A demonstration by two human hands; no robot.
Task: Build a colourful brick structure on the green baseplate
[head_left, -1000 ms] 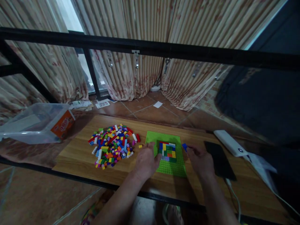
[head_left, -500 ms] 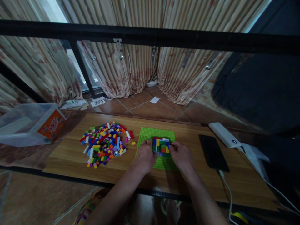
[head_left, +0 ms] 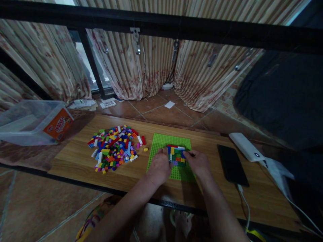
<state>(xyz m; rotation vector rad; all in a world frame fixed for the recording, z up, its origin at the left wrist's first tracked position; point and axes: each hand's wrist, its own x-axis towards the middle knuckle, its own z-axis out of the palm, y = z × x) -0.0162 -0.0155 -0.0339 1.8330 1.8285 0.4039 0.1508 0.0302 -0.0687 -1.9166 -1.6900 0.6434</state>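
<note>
Head view counts 1 square green studded baseplate (head_left: 164, 143), 1 flat patch of multicoloured bricks (head_left: 177, 155) pressed onto it, 1 loose heap of small coloured bricks (head_left: 113, 148), 1 black phone (head_left: 232, 164), 1 white power bank (head_left: 246, 147), on a wooden tabletop (head_left: 83, 161) before striped curtains (head_left: 151, 67). Left hand (head_left: 159, 166) and right hand (head_left: 198, 163) lie palm-down, fingertips pinching the patch's 2 sides.

This looks like a room in a home. Long striped curtains (head_left: 151, 64) hang to a floor of reddish-brown tiles (head_left: 161, 114), with a window (head_left: 87, 67) showing between them. A low wooden table (head_left: 75, 164) carries a heap of toy bricks (head_left: 114, 148), a clear plastic storage tub (head_left: 32, 122), a phone (head_left: 232, 164) and a white power bank (head_left: 246, 147).
</note>
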